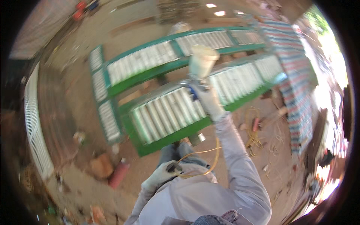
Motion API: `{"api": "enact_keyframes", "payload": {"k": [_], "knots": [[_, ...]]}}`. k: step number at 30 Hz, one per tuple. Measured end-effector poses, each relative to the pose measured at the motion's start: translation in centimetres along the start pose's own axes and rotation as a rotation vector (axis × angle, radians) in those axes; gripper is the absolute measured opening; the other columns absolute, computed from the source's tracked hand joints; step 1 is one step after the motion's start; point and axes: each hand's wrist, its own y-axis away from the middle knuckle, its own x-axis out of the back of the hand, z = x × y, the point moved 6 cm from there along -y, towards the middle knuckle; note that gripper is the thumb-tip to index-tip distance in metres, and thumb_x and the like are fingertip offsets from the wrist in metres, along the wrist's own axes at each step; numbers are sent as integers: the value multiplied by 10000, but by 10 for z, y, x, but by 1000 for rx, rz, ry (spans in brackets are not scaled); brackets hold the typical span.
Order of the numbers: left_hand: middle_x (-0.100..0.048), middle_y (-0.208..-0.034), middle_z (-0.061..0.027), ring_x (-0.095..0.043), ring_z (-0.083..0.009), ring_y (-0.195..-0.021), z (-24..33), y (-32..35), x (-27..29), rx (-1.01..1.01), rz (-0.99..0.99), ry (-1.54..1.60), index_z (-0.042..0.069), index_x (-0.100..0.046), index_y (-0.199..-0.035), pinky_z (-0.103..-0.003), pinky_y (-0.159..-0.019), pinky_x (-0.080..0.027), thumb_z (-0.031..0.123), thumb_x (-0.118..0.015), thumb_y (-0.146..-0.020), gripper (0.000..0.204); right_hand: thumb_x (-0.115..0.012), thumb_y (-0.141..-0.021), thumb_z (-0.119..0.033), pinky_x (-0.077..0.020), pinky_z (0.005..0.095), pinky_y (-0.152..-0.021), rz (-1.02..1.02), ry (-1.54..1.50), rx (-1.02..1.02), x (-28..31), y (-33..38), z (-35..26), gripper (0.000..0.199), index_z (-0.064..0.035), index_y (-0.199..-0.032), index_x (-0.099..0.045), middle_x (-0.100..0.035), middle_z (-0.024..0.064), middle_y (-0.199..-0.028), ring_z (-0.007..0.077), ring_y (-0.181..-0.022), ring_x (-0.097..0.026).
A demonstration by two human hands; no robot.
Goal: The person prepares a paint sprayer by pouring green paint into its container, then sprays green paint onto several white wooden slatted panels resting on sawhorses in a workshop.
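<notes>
My right hand, in a pale glove, is closed around a spray gun with a whitish cup on top. It is stretched out over a green frame with pale slats, near its middle. A thin yellow hose hangs below the gun and loops back to my waist. There my left hand, also gloved, is closed on the hose, with a dark patch at its fingers. Motion smears the gun and the slats. Beyond lies a second long green slatted frame.
A narrow slatted frame stands at the left. A striped tarp hangs or lies along the right. Coiled yellow hose is on the ground. A red cylinder and a brown block lie at lower left, near a white grille.
</notes>
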Motion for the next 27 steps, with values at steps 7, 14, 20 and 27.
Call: {"api": "enact_keyframes", "payload": {"k": [7,14,20,27], "knots": [[-661,-1047,-30,-583,-81,-941,1,8,19,23,-172,197,-3,-639,-1173,-236,-846,-482,156,-703,-944,287,-757,-850,-343,-538,426,-842,463,495,153,64,-32,-8,375,-59,-1091,-717,-734,175,-967,343,-920,-702],[-684,-1097,-47,-588,-105,-1028,-3,14,38,-15,-242,96,-24,-668,-1160,-267,-916,-468,261,-611,-1016,324,-693,-932,-240,-528,344,-902,281,448,196,39,-19,-47,389,-68,-1279,-662,-748,115,-1098,206,-1036,-703],[-682,-1085,-30,-595,-109,-1027,-7,25,51,-58,-287,242,-6,-669,-1160,-272,-942,-470,230,-643,-1001,286,-732,-913,-175,-457,255,-497,136,350,66,-40,-13,-43,267,10,-1104,-711,-663,3,-755,64,-559,-557],[-678,-1088,-31,-592,-108,-1035,-13,37,65,-38,-274,339,-5,-666,-1171,-275,-947,-469,223,-650,-996,288,-716,-928,-124,-461,236,-466,-107,38,-54,-117,-16,-27,194,-3,-1079,-716,-651,11,-733,75,-552,-569]]}}
